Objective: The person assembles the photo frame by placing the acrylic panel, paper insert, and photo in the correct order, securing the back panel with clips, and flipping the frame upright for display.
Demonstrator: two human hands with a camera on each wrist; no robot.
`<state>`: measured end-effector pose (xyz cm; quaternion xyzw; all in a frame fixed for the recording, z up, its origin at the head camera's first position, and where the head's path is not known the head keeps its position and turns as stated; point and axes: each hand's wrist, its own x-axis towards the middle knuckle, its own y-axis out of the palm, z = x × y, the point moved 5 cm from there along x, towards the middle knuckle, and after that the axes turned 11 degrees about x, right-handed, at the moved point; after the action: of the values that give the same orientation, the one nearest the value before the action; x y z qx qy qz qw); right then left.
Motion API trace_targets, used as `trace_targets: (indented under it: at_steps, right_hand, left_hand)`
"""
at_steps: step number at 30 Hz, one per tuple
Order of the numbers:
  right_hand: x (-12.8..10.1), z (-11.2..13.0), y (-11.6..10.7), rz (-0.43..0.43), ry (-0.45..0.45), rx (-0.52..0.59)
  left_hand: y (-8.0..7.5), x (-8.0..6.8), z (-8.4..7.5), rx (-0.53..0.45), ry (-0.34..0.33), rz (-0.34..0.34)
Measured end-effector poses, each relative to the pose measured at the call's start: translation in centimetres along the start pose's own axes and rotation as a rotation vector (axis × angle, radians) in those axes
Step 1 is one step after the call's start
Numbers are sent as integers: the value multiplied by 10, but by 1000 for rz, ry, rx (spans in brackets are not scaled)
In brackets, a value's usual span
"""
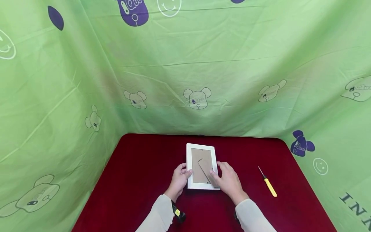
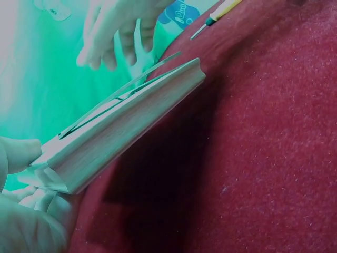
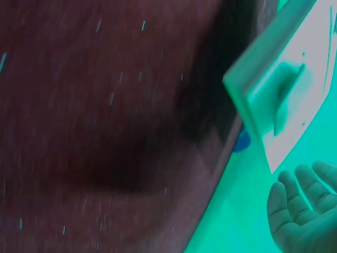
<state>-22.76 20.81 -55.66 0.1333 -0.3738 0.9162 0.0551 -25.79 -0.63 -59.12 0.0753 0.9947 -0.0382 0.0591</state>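
Observation:
A white picture frame [image 1: 189,166] is held with its back side up, its brown backing board [image 1: 200,155] and a slanting stand leg [image 1: 213,183] in sight. My left hand [image 1: 178,178] grips the frame's left edge, thumb on top and fingers underneath. In the left wrist view the frame [image 2: 124,124] is tilted and lifted off the table, casting a dark shadow. By the frame's right edge is my right hand [image 1: 230,180], its fingers relaxed. The right wrist view shows that hand [image 3: 305,213] palm up with a gap between its fingertips and the frame [image 3: 281,147].
A screwdriver [image 1: 270,187] with a yellow handle lies on the right part of the table. Dark red cloth [image 1: 145,167] covers the tabletop. Green printed fabric [image 1: 185,71] hangs behind the table and along both sides.

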Motion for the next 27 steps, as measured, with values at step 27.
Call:
trace_targets:
  at_steps: [27]
  right_hand:
    - [-5, 7, 28, 7, 66, -66]
  left_hand:
    - [9, -8, -5, 27, 23, -17]
